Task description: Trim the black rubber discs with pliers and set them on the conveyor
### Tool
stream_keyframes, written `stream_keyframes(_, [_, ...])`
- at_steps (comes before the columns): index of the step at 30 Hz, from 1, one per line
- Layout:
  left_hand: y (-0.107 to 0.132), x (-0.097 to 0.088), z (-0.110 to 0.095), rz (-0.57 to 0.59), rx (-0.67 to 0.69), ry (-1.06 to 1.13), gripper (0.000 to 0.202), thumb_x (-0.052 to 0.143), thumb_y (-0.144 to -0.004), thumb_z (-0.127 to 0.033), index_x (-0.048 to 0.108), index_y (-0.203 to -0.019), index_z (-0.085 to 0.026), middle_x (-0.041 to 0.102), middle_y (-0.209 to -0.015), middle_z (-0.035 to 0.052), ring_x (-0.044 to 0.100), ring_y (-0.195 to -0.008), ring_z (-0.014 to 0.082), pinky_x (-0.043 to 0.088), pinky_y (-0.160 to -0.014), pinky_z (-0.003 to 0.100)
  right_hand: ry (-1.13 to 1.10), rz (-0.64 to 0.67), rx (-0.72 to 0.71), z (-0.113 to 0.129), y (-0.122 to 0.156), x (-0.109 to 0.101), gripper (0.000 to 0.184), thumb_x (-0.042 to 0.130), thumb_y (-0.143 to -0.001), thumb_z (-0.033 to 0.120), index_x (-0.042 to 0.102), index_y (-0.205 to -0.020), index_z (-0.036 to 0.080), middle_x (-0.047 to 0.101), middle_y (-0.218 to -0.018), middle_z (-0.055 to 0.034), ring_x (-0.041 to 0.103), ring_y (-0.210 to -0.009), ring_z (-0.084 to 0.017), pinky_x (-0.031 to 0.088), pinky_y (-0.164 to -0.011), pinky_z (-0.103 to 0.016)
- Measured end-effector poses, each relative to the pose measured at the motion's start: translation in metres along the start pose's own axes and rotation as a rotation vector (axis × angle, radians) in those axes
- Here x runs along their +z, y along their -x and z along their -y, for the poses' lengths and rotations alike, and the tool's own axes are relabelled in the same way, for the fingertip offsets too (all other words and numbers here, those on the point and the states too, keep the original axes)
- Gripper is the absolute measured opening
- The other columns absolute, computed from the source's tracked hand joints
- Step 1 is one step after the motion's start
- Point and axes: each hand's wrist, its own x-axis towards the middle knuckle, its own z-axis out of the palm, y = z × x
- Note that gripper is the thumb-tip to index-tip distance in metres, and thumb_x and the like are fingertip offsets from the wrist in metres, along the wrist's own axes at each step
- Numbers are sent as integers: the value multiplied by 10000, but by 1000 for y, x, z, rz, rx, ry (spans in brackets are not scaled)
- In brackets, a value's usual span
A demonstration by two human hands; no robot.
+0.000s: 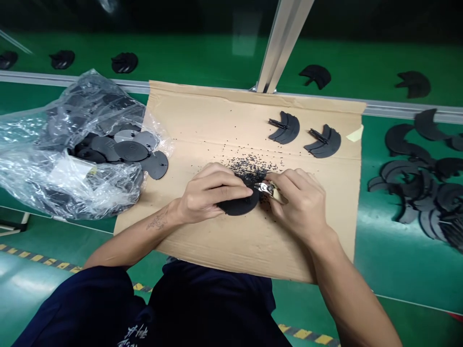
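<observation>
from where i stand, the left hand (208,193) is clamped down on a black disc (238,206), pinning it flat near the middle of the cardboard sheet (217,125). the right hand (300,205) is closed around a small metal tool (265,188), its tip at the disc's right edge (cutters of some sort, though the fingers hide most of it). black crumbs (249,168) lie scattered just above the disc, so i'd guess a fair bit of trimming is done. two fanned sets of crescent pieces (285,129) lie at the sheet's far right corner. a bigger heap of crescents (427,193) lies on the green table (379,250) to the right, and a few more sit on the surface beyond the rail. to the left the plastic bag (43,164) holds plenty of whole discs (130,150), some spilling from its mouth. by my reckoning much is left: one disc in hand, many waiting.
</observation>
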Motion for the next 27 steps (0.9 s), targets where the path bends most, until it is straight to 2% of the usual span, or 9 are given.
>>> stream_keyframes(11, [2,-1,-1,11,-18,-61,184,673,-931,-204,720,-1093,-279,761,-956,17,636,-894,157,540,-800,314,43,-18,6,0,0,-1,238,501,-870,82,664,-1001,197,629,-747,-49,509,-715,-205,356,-646,-351])
stream_keyframes(14, [3,-2,-1,14,-9,-65,213,685,-922,-201,720,-1110,-295,770,-957,6,636,-894,159,537,-802,318,39,-62,21,2,0,-3,223,518,-885,106,659,-1020,213,627,-751,-50,511,-706,-207,353,-643,-361])
stream_keyframes(19, [3,-3,0,26,43,-71,194,655,-938,-182,727,-1099,-263,788,-948,16,655,-872,167,543,-804,335,1,-164,40,1,0,-4,215,560,-882,127,644,-1057,219,648,-799,-63,525,-713,-214,376,-646,-369])
stream_keyframes(21, [3,-3,0,16,43,-98,192,663,-936,-192,731,-1100,-265,794,-938,12,654,-855,164,540,-792,332,6,-122,60,-2,2,-3,233,560,-869,122,648,-1064,213,657,-813,-70,538,-724,-221,381,-649,-369])
stream_keyframes(24, [2,-2,-1,-9,-5,-110,198,710,-913,-227,736,-1108,-254,792,-922,15,646,-821,149,539,-760,309,-8,50,104,-6,3,1,200,564,-845,133,662,-1006,200,670,-813,-72,567,-736,-227,394,-647,-360])
stream_keyframes(27, [1,1,-1,-50,-81,-33,220,754,-884,-273,740,-1099,-227,774,-885,20,657,-793,130,548,-733,283,-192,102,177,-4,1,0,130,579,-876,172,664,-971,197,698,-848,-69,612,-753,-215,454,-675,-347])
